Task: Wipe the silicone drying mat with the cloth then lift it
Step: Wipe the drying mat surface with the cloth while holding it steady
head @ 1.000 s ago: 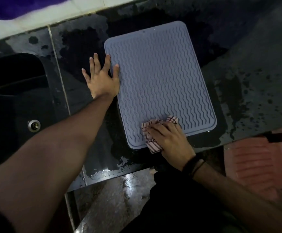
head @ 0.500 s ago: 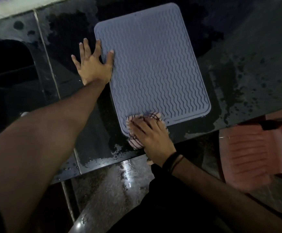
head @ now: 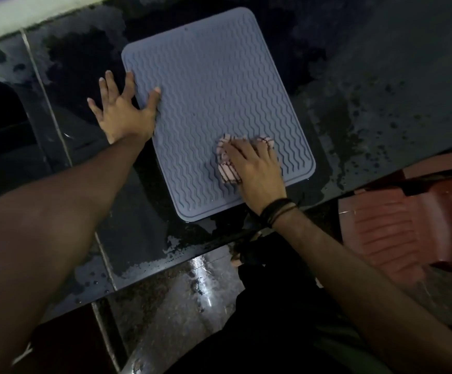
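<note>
A grey silicone drying mat [head: 214, 90] with wavy ridges lies flat on the dark wet counter [head: 367, 85]. My left hand [head: 123, 114] is spread flat at the mat's left edge, thumb resting on the mat and the other fingers on the counter. My right hand [head: 257, 168] presses a bunched pink checked cloth [head: 227, 168] onto the mat's near right part. Most of the cloth is hidden under that hand.
A dark sink [head: 1, 122] lies at the left beyond a tile seam. A red plastic chair [head: 408, 225] stands below the counter's front edge at the right. Water patches and droplets cover the counter around the mat. A pale wall strip [head: 17, 20] runs along the back left.
My right hand has slid the cloth from the mat's near left corner to its near right part. The left hand has kept pressing the left edge.
</note>
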Demonstrator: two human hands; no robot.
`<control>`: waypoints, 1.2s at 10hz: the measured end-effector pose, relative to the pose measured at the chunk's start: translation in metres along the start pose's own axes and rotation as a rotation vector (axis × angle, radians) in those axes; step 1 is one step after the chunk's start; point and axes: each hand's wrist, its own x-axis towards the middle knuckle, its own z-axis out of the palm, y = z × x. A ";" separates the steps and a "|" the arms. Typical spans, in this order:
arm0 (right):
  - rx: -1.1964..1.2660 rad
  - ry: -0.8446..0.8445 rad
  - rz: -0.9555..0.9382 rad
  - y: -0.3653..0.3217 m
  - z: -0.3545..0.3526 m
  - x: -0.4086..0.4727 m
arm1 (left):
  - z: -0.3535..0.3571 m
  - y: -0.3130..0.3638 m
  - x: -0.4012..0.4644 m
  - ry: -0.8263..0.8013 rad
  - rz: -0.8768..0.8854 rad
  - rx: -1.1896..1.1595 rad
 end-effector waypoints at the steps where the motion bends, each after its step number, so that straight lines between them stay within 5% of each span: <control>1: -0.016 0.009 -0.017 0.011 0.003 -0.029 | 0.000 -0.001 0.001 0.005 -0.002 -0.005; 4: 0.081 -0.003 -0.064 -0.020 -0.017 -0.053 | -0.002 0.000 -0.001 -0.005 0.001 0.003; 6: -0.012 -0.137 -0.298 -0.075 0.005 -0.024 | -0.005 0.002 -0.003 -0.003 0.000 0.001; 8: -0.025 -0.163 -0.349 -0.039 -0.007 -0.056 | -0.005 0.002 -0.002 -0.014 -0.006 0.015; 9: -0.031 -0.204 -0.287 -0.022 -0.020 -0.054 | -0.006 0.003 -0.002 -0.017 -0.002 0.004; 11: -0.027 0.053 -0.059 0.003 -0.035 0.025 | -0.006 0.002 -0.003 -0.020 0.011 -0.003; 12: -0.085 -0.031 -0.055 0.007 -0.017 0.046 | -0.006 0.002 -0.003 -0.029 0.004 0.002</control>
